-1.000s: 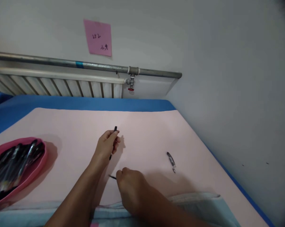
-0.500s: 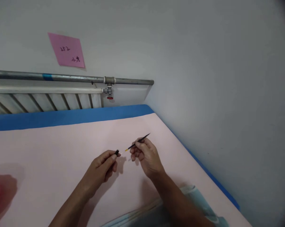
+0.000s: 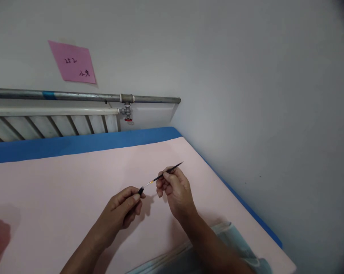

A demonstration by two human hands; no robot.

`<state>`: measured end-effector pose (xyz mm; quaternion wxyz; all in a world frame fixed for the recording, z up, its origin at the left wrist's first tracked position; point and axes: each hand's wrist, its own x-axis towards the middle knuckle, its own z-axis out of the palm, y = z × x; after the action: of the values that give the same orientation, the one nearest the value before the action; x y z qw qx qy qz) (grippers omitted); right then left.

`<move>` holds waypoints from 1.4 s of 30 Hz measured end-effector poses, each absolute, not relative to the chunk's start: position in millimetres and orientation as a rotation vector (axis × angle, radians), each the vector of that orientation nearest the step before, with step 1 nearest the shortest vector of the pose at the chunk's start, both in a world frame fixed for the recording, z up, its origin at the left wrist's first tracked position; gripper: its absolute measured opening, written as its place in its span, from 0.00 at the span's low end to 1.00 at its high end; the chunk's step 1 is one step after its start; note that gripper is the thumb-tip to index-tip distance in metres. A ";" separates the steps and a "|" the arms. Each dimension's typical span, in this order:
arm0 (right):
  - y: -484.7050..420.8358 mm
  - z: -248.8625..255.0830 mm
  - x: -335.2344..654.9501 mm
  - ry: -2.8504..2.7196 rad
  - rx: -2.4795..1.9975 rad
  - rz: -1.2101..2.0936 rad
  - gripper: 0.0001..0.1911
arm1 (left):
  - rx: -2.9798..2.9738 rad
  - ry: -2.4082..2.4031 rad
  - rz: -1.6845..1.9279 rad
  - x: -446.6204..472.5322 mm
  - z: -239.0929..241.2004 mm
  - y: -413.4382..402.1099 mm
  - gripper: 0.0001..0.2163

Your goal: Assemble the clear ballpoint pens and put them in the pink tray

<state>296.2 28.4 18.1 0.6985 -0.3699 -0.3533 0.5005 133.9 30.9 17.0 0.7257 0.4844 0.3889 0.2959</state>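
My left hand [image 3: 127, 205] pinches a small black cap-like piece [image 3: 140, 191] between thumb and fingers. In my right hand [image 3: 176, 190] is a thin dark paintbrush [image 3: 160, 176], gripped between thumb and fingertips. Its tapered end points up and to the right. A yellow band and a silvery section lie at its lower left, where the tip meets the mouth of the black piece. Whether the tip is inside or only touching, I cannot tell. Both hands hover over a pale pink table surface [image 3: 75, 190].
A light blue folded fabric or plastic item [image 3: 236, 241] lies under my right forearm. Blue edging [image 3: 75, 146] runs along the table. Behind it are a radiator [image 3: 54, 125], a metal pipe [image 3: 89, 97] and a pink note [image 3: 73, 62]. A wall [image 3: 260, 114] rises at right.
The black piece has turned in my left hand and now lines up with the brush, meeting its tip. My view has swung slightly right, and the pink container at left has left it.
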 end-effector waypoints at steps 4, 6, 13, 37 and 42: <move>29.1 17.5 295.6 -0.795 -0.831 1.142 0.00 | 1.064 0.863 0.634 134.2 14.3 31.1 0.10; 29.4 17.9 296.5 -0.818 -0.850 1.150 0.01 | 1.066 0.861 0.645 133.7 11.2 31.8 0.10; 25.5 26.0 302.4 -1.043 -1.074 1.104 0.02 | 1.199 0.884 0.570 133.3 6.6 32.5 0.11; -32.3 -7.9 362.1 -1.696 -2.211 0.309 0.03 | 1.186 0.994 0.626 132.8 5.2 35.5 0.13; -37.9 -14.8 358.4 -1.822 -2.179 0.343 0.08 | 1.214 0.995 0.584 134.6 9.2 35.9 0.12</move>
<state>358.4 -37.9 -14.8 0.1398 -0.7541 -0.6307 0.1186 134.6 35.9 9.2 0.6694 0.5386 0.4413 0.2591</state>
